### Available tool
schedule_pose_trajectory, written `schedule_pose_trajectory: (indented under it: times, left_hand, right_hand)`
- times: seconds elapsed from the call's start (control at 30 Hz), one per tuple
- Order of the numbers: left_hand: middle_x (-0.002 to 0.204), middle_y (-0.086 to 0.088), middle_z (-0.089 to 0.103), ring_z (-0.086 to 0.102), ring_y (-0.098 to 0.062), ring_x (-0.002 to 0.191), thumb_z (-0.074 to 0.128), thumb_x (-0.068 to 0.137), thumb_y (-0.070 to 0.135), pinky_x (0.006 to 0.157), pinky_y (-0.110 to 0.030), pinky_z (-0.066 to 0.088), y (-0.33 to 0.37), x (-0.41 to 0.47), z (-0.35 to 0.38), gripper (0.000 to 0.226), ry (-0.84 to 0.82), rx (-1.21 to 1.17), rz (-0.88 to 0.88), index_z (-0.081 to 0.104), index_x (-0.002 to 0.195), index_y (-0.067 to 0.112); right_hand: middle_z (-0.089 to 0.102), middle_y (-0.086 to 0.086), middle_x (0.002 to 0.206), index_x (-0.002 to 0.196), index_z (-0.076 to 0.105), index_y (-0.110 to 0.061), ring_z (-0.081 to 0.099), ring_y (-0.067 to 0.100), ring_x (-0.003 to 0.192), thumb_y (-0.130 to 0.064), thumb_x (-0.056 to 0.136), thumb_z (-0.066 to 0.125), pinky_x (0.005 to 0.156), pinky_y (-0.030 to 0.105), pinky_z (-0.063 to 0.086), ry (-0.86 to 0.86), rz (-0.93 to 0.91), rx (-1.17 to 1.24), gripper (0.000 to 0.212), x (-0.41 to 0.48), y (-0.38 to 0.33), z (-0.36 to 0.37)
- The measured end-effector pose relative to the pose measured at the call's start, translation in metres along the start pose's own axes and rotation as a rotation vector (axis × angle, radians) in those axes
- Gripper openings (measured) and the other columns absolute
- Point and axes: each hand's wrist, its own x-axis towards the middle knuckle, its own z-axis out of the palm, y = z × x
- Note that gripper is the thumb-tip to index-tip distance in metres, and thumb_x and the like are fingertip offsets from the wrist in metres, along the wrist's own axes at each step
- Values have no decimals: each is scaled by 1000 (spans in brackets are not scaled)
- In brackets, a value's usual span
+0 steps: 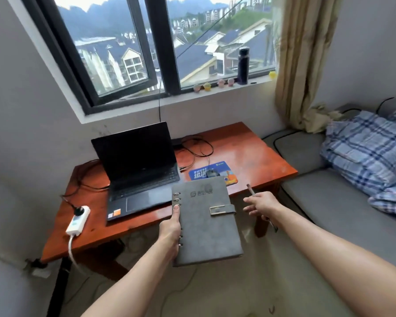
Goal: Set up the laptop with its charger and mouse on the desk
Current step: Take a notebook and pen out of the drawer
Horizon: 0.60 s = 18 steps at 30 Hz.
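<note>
Tabletop (249,152): red-brown wood. The barest stretch is right of the laptop, beyond the mouse pad.
Laptop (137,163): open, screen dark, on the left half of the tabletop.
Notebook (208,223): grey, clasp shut, held in the air off the laptop's front-right corner. Its far edge hides part of the mouse pad from view.
Mouse pad (224,168): blue, just right of the laptop.
Power strip (78,221): white, front-left of the laptop, with a black plug in it.
Charger cable (199,147): dark loops behind and right of the laptop. I cannot tell where it joins the laptop.
Left hand (170,229): grasps the notebook's ring spine, thumb on the cover.
Right hand (261,204): pinches a pen (252,191), other fingers loose, right of the notebook.
Mouse (212,173): dark, on the pad just beyond the notebook's far edge.
Step, as judged: laptop, charger and mouse look placed, and the notebook seems next.
Doing it well: lower it flat onto bare wood right of the laptop, clear of the trackpad, mouse and mouse cord.
</note>
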Motion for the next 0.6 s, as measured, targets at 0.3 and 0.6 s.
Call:
schedule_pose_trajectory:
  times: [0.3,0.6]
  left_hand:
    - [59,-2,41,36,-17,45,53,90,54,45,-21,27,61,122,132,45,18,45,-59,52,76,10]
    - [81,-11,65,60,-27,67,54,86,61,60,-37,51,83,251,234,54,-49,105,-162,62,89,7]
  right_hand:
    - [69,15,85,97,63,-6,62,10,47,-25,94,62,29,13,29,-47,-5,8,20,138,-74,-52]
    - [64,2,83,96,68,-12,53,18,66,-43,87,66,37,20,20,-147,61,29,33,270,-103,-69]
